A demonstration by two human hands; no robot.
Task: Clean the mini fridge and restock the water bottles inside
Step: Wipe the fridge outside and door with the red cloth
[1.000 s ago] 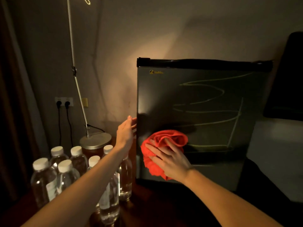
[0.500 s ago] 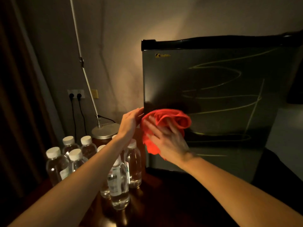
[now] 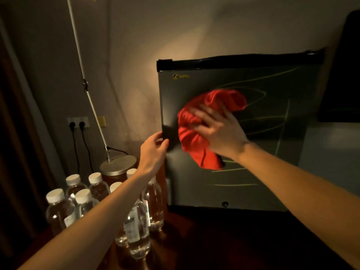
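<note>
A dark grey mini fridge [image 3: 243, 191] stands on a wooden table with its door closed and yellow-green scribbles across the door. My right hand [image 3: 220, 131] presses a bunched red cloth [image 3: 194, 151] against the upper left of the door, fingers spread and blurred by motion. My left hand [image 3: 152, 151] holds the fridge's left edge, thumb on the front and fingers round the side. Several clear water bottles [image 3: 136, 230] with white caps stand on the table left of the fridge, partly hidden by my left forearm.
A lamp's round metal base [image 3: 117, 164] sits behind the bottles, and its thin pole [image 3: 81, 71] leans up the wall. Two plugs sit in a wall socket [image 3: 78, 121] at the left. A dark object [image 3: 342, 75] stands to the right of the fridge. A curtain hangs at the far left.
My right hand has swept the red cloth upward and to the right over the door. My left hand went from lying flat against the fridge's side to holding its edge.
</note>
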